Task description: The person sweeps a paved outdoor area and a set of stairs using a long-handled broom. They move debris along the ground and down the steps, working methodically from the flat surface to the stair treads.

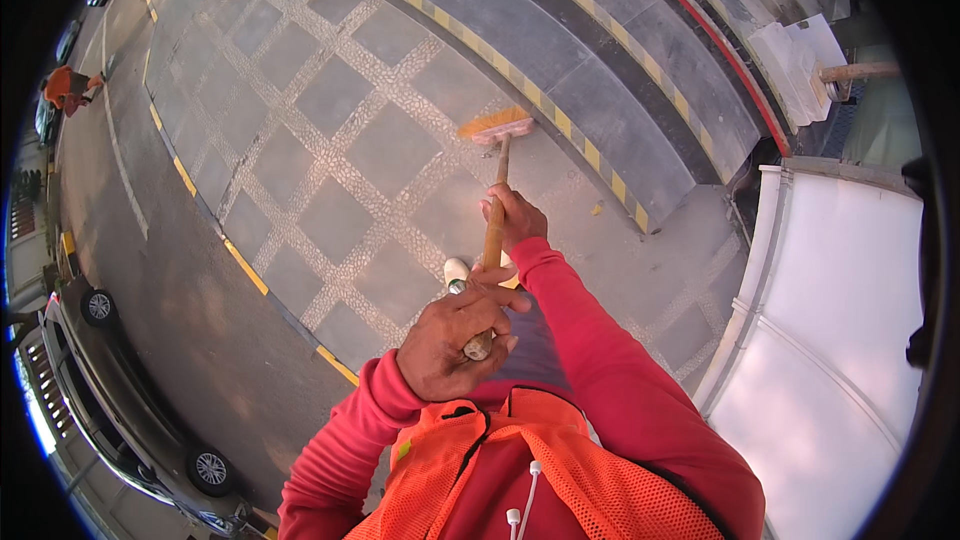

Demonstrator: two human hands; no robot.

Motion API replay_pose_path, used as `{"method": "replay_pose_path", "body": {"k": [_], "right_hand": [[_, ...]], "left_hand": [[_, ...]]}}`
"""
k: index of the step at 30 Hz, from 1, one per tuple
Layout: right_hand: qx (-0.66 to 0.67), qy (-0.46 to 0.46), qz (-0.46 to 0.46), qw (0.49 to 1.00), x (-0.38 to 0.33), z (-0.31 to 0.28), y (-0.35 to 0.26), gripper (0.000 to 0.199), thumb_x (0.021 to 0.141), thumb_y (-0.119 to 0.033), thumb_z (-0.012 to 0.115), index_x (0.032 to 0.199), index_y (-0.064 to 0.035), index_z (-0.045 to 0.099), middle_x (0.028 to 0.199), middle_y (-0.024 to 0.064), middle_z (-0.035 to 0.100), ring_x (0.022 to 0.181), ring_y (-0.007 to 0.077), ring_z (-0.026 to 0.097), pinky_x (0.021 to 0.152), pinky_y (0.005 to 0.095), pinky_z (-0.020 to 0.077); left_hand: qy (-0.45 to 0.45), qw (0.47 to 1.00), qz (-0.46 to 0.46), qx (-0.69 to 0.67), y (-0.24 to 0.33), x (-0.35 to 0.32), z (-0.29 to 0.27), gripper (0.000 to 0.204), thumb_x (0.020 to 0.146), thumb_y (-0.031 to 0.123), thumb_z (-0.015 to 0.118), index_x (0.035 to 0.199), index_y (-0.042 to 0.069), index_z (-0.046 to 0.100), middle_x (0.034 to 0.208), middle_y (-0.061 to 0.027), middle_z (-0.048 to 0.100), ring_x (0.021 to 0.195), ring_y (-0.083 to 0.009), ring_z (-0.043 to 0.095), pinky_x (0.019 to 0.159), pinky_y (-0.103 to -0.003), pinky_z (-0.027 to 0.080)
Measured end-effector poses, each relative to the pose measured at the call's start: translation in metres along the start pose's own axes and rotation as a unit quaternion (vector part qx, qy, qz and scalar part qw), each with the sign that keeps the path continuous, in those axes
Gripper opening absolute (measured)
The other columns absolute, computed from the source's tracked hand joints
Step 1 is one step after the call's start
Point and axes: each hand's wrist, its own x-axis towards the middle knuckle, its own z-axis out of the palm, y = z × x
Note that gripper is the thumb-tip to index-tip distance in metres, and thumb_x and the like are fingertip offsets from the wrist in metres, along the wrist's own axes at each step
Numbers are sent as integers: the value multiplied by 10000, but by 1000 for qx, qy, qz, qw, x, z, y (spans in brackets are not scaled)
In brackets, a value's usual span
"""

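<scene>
Broom (497, 155) handle gripped inside both hands' fingers (478, 308).

We see a broom (497, 126) with a smooth wooden handle (495, 230) and orange bristles, matt stone paving (330, 140) edged with rough pebble strips, and an orange mesh cloth vest (560, 480).

broom head (496, 125) on pavement (330, 140) ahead, steps (600, 70) behind it, car (130, 410) left.
</scene>
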Motion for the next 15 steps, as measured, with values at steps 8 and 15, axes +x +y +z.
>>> {"method": "replay_pose_path", "body": {"k": [8,15], "right_hand": [[21,45,-70,996,-41,-50,-65,264,958,-344,745,1099,-147,640,841,128,732,776,365,736,630,467,577],[-34,-36,-114,992,87,9,-62,290,1017,-419,638,1105,-143,620,859,150,717,786,383,737,670,503,578]], "left_hand": [[54,998,8,31,115,-17,-9,329,796,-126,680,1060,59,610,1098,-144,695,1368,-448,593,1243,-598,328],[90,983,43,155,30,27,-18,314,683,-149,583,923,52,606,965,-93,671,1253,-400,681,1247,-608,325]]}}
